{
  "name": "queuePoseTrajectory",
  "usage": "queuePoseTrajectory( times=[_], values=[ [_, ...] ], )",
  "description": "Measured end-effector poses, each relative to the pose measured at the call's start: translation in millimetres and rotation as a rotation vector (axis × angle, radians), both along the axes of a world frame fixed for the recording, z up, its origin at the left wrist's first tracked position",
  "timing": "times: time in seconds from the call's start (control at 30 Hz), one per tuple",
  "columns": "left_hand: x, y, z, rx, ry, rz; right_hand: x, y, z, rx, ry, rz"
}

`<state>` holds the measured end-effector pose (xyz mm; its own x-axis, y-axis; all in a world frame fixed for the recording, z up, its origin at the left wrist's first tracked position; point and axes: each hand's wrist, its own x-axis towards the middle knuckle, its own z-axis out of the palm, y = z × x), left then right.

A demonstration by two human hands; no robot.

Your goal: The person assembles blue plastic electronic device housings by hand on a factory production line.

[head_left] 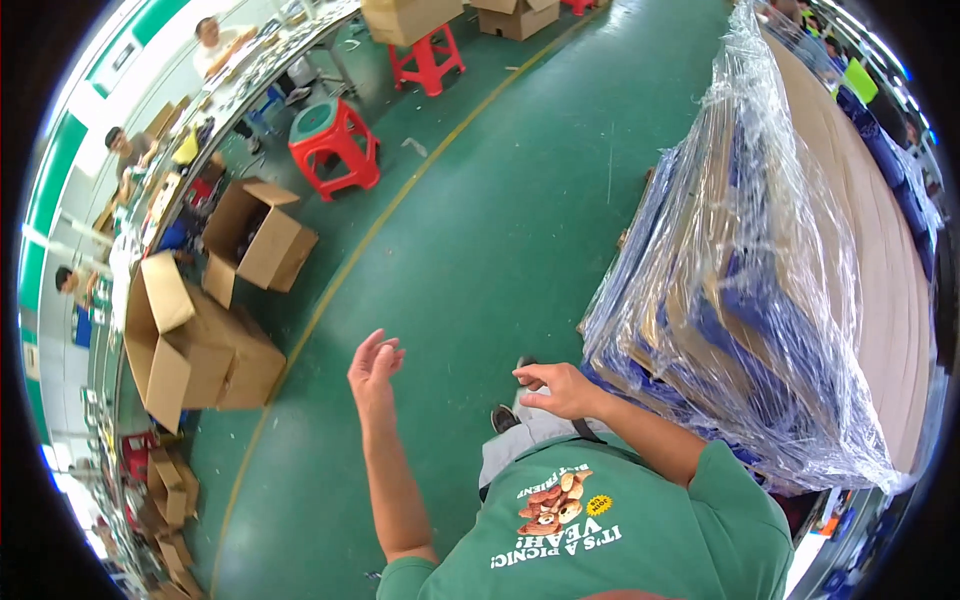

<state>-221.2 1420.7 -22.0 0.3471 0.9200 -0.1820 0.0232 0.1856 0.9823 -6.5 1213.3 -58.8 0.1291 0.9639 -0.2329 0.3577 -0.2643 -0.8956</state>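
Observation:
My left hand (376, 378) hangs in the air over the green floor (460, 250), its fingers loosely bent and apart, with nothing visible in it. Held in front of my waist is my right hand (560, 390), also free, its thumb and forefinger apart and the other fingers partly curled. Nearest to the right hand stands a tall stack of blue and brown sheets or flattened cartons wrapped in clear plastic film (740, 310). Neither hand touches it.
A yellow floor line (345, 272) curves along the left. Beyond it are an open carton (265, 245), a larger carton (235, 355) and a red stool (340, 150) with a green seat. Several people sit along a workbench (255, 85). Another red stool (430, 62) bears a box.

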Motion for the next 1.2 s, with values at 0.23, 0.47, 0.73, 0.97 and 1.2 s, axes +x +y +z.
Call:
queuePoseTrajectory(
  times=[0.23, 0.47, 0.73, 0.97, 1.2],
  values=[
    [171, 91, 15, 0.024, -0.026, -0.521, 76, 146, 16, 0.199, 0.056, -0.131],
    [301, 198, 7, 0.02, 0.073, -0.7, 229, 239, 59, 0.343, 0.146, -0.373],
    [489, 280, 2, 0.015, 0.15, -0.899, 370, 260, 53, 0.401, 0.339, -0.74],
    [691, 353, -2, 0.071, 0.22, -1.142, 509, 230, 95, 0.507, 0.143, -1.123],
    [939, 333, 56, 0.236, -0.046, -1.296, 539, 184, 208, 0.138, -0.502, -1.558]
  ],
)
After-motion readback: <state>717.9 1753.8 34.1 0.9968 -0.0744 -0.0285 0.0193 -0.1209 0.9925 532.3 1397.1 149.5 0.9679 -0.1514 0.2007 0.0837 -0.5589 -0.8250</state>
